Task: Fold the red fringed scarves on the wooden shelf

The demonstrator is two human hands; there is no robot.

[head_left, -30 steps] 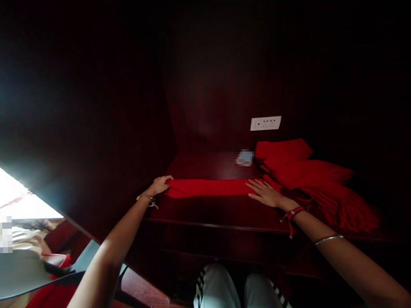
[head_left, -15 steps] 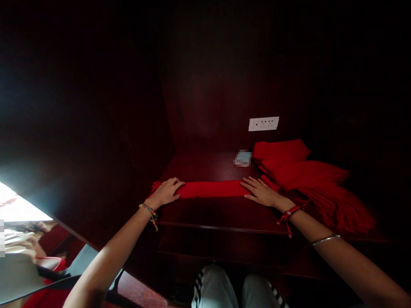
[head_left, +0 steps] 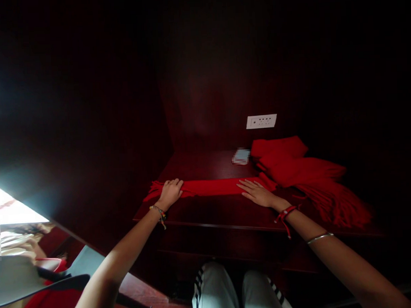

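A red fringed scarf (head_left: 210, 187), folded into a long narrow strip, lies across the dark wooden desk near its front edge. Over its left part, beside the loose fringe, my left hand (head_left: 171, 192) is closed with fingers curled on the cloth. My right hand (head_left: 259, 193) rests flat on the strip's right part, fingers stretched out and slightly apart. Just right of that hand, a heap of red fringed scarves (head_left: 293, 164) is piled loosely on the desk.
Behind the strip, a small blurred pale packet (head_left: 241, 156) lies on the desk (head_left: 202, 165). A white socket plate (head_left: 261, 121) is on the back wall. Tall dark panels enclose the desk. At lower left are a grey chair (head_left: 17, 277) and part of another person (head_left: 25, 245).
My left hand has shifted slightly right and curled its fingers, uncovering more of the fringe at the left end. My right hand stays flat on the scarf.
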